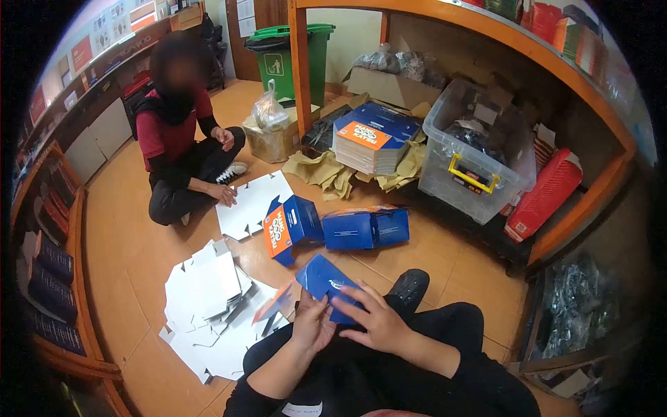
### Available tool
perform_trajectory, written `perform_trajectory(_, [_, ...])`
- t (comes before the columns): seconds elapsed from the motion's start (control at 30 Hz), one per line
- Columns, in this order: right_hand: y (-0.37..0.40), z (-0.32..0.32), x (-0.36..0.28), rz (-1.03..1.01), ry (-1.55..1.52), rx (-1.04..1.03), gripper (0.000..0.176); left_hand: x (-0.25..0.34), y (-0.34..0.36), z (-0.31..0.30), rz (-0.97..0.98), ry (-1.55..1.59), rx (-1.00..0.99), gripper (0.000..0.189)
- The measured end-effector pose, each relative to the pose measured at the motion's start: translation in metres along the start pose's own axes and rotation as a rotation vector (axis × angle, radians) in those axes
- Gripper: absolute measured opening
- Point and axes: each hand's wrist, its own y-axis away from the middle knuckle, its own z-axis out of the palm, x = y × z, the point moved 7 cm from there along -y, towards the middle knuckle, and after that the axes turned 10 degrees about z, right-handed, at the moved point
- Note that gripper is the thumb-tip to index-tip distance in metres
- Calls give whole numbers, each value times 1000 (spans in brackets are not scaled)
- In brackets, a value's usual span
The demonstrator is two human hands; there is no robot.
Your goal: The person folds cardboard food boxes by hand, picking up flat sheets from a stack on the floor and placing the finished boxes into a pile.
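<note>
A blue and orange cardboard box piece (321, 275) is held up over my lap. My left hand (313, 324) grips its lower edge, with the thumb on the near side. Across its right part lies my right hand (374, 318), fingers spread over the blue face. An orange flap (275, 303) sticks out to the left. Just beyond, a folded blue box with an orange printed side (295, 226) stands on the floor, beside another blue box (366, 228). Flat white cardboard sheets (201, 299) lie in a loose pile to the left.
A person (184, 132) sits cross-legged at the upper left, a hand on a white sheet (254, 203). Behind are a stack of printed blanks (372, 139), a clear plastic bin (462, 177), a green trash bin (306, 66) and an orange shelf frame (298, 69).
</note>
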Motion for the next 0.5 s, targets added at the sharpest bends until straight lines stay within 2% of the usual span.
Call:
perform_trajectory(0.03, [-2, -2, 2, 29, -51, 66, 59, 1, 3, 4, -16, 20, -6, 52])
perform_trajectory(0.13, [-4, -10, 1, 54, -76, 127, 59, -3, 6, -5, 13, -272, -7, 48])
perform_trajectory(0.17, [-4, -10, 5, 32, -77, 129, 56, 2, 4, -10, 180, -561, -89, 47])
perform_trajectory(0.3, [-3, -9, 6, -173, -133, -52, 52, 3, 0, -14, -146, -537, -95, 51])
perform_trajectory(0.4, [-8, -2, -1, -40, 38, -67, 56, -2, 2, -10, 185, -507, -197, 51])
perform_trajectory(0.43, [-8, 2, -1, -13, 57, -58, 57, -5, 3, -12, 155, -476, -160, 49])
perform_trajectory(0.5, [-11, 8, 2, 29, 95, -41, 59, -3, 1, -9, 242, -520, -186, 49])
